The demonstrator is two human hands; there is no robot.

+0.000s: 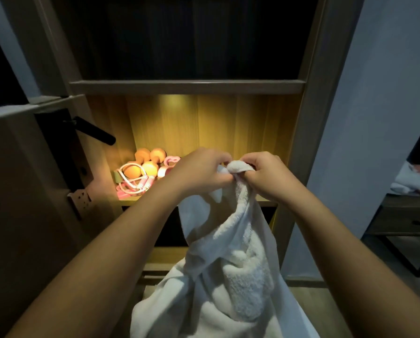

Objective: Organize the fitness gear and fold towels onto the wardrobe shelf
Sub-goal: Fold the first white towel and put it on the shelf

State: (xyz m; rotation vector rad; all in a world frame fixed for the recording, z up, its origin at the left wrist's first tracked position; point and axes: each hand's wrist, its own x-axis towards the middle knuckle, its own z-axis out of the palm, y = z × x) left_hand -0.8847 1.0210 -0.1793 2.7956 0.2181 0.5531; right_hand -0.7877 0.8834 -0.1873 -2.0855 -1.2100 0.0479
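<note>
We note left hand and right hand pinching white towel; the rest hangs below; dumbbells behind-left.

gear crowds shelf left, right side free

A white towel is gripped at its top by both hands, left hand and right hand, at frame centre; pink fitness gear is seen on the lit shelf.
</note>
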